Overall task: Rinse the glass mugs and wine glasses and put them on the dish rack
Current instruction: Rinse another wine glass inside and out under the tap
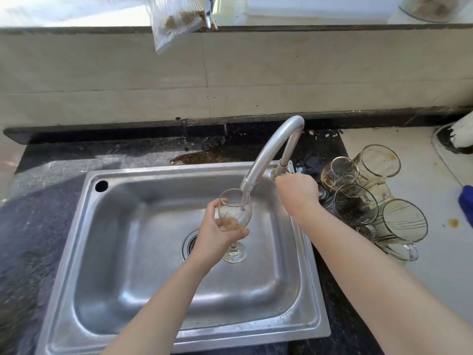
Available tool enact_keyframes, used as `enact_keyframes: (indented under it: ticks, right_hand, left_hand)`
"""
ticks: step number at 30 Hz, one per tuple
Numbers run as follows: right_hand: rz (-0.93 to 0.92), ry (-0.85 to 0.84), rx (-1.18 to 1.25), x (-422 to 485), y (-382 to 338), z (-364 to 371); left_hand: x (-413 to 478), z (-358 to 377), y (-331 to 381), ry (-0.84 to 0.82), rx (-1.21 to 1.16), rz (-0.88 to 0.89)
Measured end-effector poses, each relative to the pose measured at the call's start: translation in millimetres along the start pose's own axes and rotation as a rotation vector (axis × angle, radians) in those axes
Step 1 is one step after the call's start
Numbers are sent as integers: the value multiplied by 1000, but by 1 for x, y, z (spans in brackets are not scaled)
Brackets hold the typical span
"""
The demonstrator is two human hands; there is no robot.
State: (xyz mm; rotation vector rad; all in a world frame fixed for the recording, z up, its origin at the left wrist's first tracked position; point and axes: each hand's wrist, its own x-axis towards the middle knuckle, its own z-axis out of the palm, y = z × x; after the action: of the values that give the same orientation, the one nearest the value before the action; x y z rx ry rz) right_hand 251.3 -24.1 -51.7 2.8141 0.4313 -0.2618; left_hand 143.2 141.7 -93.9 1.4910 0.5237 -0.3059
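Observation:
My left hand grips a wine glass by its bowl, upright over the steel sink. Water runs from the curved tap's spout into the glass. My right hand is curled around the tap handle at the spout's base; the handle is hidden under my fingers. To the right of the sink stands a cluster of dirty glassware: a tall mug, a smaller glass, a dark-stained glass and a handled mug. No dish rack is in view.
A brown spill lies on the dark counter behind the sink. A plastic bag hangs over the ledge above the tiled wall. A blue object shows at the right edge, and a black-and-white base stands at the far right.

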Motion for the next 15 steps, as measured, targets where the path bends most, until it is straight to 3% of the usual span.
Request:
enact_keyframes:
  ticks: [15]
  right_hand:
    - [-98,-1,-104,-6,-1,-26]
  left_hand:
    - [-12,-2,2,-20,24,-5]
